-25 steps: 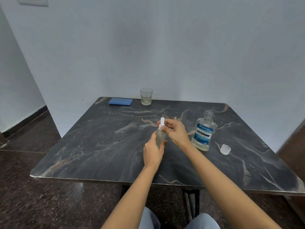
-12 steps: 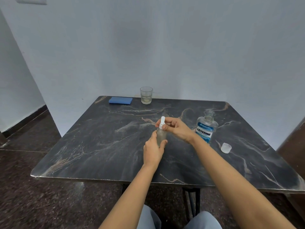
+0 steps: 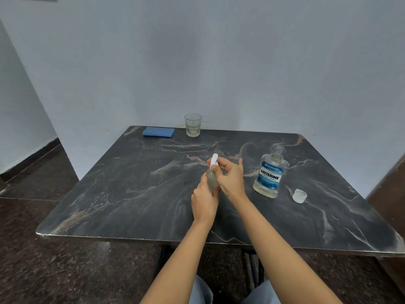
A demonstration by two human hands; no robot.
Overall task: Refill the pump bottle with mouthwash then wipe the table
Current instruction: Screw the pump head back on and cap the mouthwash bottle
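A small frosted pump bottle (image 3: 210, 179) stands upright mid-table, its body gripped by my left hand (image 3: 205, 201). My right hand (image 3: 230, 177) pinches the white pump head (image 3: 213, 161) at the bottle's neck. An open Listerine mouthwash bottle (image 3: 270, 173) stands to the right, with a little pale liquid at its bottom. Its clear cap (image 3: 299, 195) lies on the table further right. A folded blue cloth (image 3: 158, 131) rests at the far left edge of the dark marble table (image 3: 131, 194).
A drinking glass (image 3: 193, 124) with a little liquid stands at the table's far edge beside the cloth. A pale wall runs right behind the table. Dark speckled floor surrounds it, and my knees show under the near edge.
My right hand has turned on the pump head, fingers shifting around the neck. The left hand keeps the same hold on the bottle. The view has shifted slightly.
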